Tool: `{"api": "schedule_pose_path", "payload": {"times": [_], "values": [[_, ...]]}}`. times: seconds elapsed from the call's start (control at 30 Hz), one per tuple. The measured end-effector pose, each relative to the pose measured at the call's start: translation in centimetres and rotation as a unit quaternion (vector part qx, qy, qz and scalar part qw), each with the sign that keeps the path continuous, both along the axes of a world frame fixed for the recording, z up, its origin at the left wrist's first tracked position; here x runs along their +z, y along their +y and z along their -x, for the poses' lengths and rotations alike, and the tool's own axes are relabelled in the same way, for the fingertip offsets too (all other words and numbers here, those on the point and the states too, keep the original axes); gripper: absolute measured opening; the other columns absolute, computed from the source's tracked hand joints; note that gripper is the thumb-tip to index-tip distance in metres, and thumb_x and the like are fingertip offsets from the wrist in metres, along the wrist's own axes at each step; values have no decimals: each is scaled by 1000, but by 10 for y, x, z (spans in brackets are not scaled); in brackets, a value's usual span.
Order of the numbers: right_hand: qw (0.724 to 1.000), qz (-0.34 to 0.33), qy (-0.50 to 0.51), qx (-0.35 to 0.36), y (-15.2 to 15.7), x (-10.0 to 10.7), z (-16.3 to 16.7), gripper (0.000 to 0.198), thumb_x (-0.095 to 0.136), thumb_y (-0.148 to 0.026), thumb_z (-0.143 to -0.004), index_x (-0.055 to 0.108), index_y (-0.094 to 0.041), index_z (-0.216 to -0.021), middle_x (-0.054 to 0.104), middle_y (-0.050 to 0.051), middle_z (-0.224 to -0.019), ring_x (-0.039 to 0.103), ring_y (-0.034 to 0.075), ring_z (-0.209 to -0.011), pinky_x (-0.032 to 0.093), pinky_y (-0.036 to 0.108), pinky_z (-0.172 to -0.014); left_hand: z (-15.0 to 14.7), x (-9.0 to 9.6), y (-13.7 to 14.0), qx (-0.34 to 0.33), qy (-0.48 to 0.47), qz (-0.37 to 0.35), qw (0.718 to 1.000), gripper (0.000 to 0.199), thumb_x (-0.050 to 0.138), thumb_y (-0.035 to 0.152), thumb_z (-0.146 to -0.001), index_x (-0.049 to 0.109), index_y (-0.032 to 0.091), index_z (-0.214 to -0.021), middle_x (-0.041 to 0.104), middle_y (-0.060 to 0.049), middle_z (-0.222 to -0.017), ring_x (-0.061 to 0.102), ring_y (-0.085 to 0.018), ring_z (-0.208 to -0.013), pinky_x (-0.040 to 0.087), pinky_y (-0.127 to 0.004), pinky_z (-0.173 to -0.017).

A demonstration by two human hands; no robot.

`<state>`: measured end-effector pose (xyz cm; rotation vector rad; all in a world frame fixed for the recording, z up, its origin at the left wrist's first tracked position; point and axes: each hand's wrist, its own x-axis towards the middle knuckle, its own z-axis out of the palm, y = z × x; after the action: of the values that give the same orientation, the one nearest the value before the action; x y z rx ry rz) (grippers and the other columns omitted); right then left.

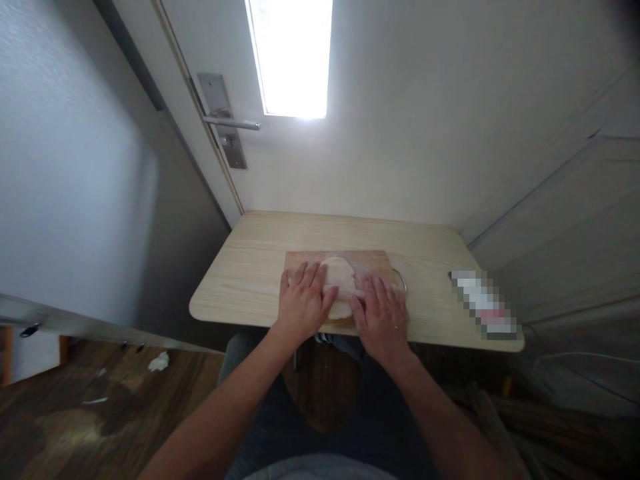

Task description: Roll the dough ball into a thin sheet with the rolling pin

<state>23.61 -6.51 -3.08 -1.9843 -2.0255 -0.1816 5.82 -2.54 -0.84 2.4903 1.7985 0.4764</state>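
The dough on the board, between the left hand and right hand, looks soft and light, so hold its edges gently, but I can't tell if either hand pinches it.

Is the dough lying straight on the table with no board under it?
No, the pale, flat dough lies on a wooden board, which rests on the table.
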Motion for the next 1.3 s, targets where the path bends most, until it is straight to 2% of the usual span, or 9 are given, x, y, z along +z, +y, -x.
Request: {"api": "schedule_pose_path", "payload": {"times": [0.1,0.27,0.47,0.6,0.8,1.0,1.13,1.3], "values": [[1000,-17,2,4,-11,-3,1,61,29,-49,-105,45,-13,-151,44,14,-157,34,31,-145,15,52,-122,3,-4,-8,-6,-6,-5,1000,56,29,53,-103,41,29,-152,46,-5,-158,31,-29,-150,16,-55,-123],[995,-91,19,32,-21,-13,1,58,40,-47,-103,47,-13,-149,50,15,-152,39,33,-142,22,56,-119,4,-11,-15,0,-8,-47,999,55,34,52,-103,44,28,-151,49,-5,-155,35,-28,-149,19,-55,-123],[992,-114,15,44,-16,-18,-3,58,45,-48,-102,48,-14,-148,53,16,-149,42,33,-139,25,56,-118,1,-10,-6,-3,-7,-67,998,52,35,52,-103,47,28,-147,52,-4,-152,38,-27,-147,18,-56,-123],[993,-109,4,38,2,-15,-7,56,44,-49,-102,51,-14,-145,54,16,-148,45,33,-136,24,56,-117,-4,-4,8,0,6,-60,998,51,30,52,-104,50,28,-144,53,-5,-152,40,-27,-145,19,-58,-122],[998,-57,-13,21,30,-6,-12,52,38,-50,-103,59,-17,-137,60,15,-142,45,35,-134,24,59,-113,-11,2,30,-3,29,-55,998,53,24,52,-105,54,27,-140,52,-5,-152,39,-30,-144,22,-58,-120],[998,-48,-25,25,50,-3,-16,51,34,-49,-103,62,-19,-134,57,15,-145,40,38,-137,23,65,-110,-14,6,42,-2,33,-43,999,54,23,50,-105,58,25,-136,54,-8,-150,43,-32,-140,27,-59,-116],[998,-48,-30,26,49,-4,-16,52,33,-49,-104,63,-18,-132,57,15,-144,39,38,-138,24,66,-110,-13,6,39,-9,31,-45,998,53,24,50,-105,59,24,-134,56,-8,-148,46,-31,-137,29,-57,-115],[997,-66,-17,39,27,-7,-14,50,36,-46,-104,61,-16,-136,61,16,-140,47,35,-132,27,59,-111,-9,2,24,-12,17,-60,998,51,29,51,-104,57,25,-137,55,-7,-149,46,-29,-138,32,-53,-115]]}}
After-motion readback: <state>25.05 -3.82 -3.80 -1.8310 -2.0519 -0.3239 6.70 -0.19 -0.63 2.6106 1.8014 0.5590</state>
